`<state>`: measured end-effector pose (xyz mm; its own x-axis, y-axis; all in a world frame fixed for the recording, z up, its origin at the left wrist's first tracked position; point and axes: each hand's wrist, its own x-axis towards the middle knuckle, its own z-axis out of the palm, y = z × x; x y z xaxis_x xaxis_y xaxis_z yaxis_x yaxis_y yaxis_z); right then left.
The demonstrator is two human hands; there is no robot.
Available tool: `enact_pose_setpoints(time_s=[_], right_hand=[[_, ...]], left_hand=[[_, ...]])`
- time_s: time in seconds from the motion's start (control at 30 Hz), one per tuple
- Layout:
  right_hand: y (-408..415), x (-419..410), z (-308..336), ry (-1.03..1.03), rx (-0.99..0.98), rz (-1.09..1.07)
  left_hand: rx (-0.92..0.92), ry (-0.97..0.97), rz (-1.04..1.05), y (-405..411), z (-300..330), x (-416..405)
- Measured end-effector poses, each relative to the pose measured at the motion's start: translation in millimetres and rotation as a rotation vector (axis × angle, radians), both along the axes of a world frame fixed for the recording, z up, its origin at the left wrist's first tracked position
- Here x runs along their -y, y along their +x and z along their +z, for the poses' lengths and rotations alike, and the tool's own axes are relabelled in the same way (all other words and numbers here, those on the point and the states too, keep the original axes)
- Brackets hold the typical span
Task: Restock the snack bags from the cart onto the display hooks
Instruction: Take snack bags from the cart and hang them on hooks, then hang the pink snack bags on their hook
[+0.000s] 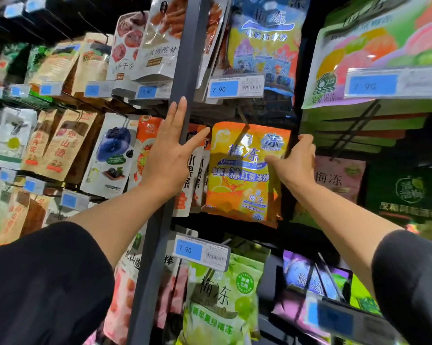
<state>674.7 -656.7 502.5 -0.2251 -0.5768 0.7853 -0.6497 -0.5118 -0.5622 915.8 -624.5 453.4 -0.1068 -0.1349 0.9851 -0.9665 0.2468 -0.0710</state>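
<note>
On the middle hook row, an orange snack bag [242, 173], glossy and flat, hangs from a thin metal display hook [243, 119]. The right hand [297, 163] pinches its right edge, fingertips hidden behind. The left hand [171, 150], fingers straight and spread, rests against the grey upright post [185, 70]. Far-left bags are blurred.

The light is bright and comes from above and in front, washing the glossy snack bags. Glare whitens the green bag [374, 51] at the upper right and its price tag [394, 83], which smear with blur. The rack's far-left packs are soft too. Wide-angle bending curves the grey upright post [185, 70]. Gaps behind the hooks sink into deep shadow.
</note>
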Motion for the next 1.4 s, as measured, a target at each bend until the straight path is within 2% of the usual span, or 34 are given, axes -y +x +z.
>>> enact_pose_setpoints(time_s=[0.13, 0.23, 0.43, 0.53, 0.63, 0.77, 0.93, 1.17, 1.27, 1.4], right_hand=[[-24, -38, -21, 0.065, -0.089, -0.019], [-49, -83, -41, 0.087, -0.132, 0.003], [-152, -203, -91, 0.046, -0.237, -0.057], [-242, -271, -129, 0.031, -0.237, -0.2], [-344, -353, -183, 0.101, -0.201, -0.399], [-458, -494, -283, 0.301, -0.068, -0.686], [-544, -667, -392, 0.614, 0.177, -0.96], [-596, -823, -468, 0.776, 0.427, -1.237], [-611, -862, -485, 0.794, 0.512, -1.336], [-642, -886, -501, 0.89, 0.556, -1.399]], left_hand=[[-0.076, 0.175, 0.003, -22, -46, -23], [-0.178, 0.318, -0.253, -73, -85, -64], [-0.178, 0.406, -0.664, -233, -125, -169], [-0.154, 0.54, -0.853, -330, -153, -219], [-0.109, 0.68, -1.011, -432, -193, -279], [0.019, 0.927, -1.228, -560, -256, -385], [0.297, 1.196, -1.465, -667, -335, -509], [0.601, 1.411, -1.56, -753, -411, -607], [0.68, 1.479, -1.556, -789, -438, -623], [0.711, 1.567, -1.446, -845, -466, -622]])
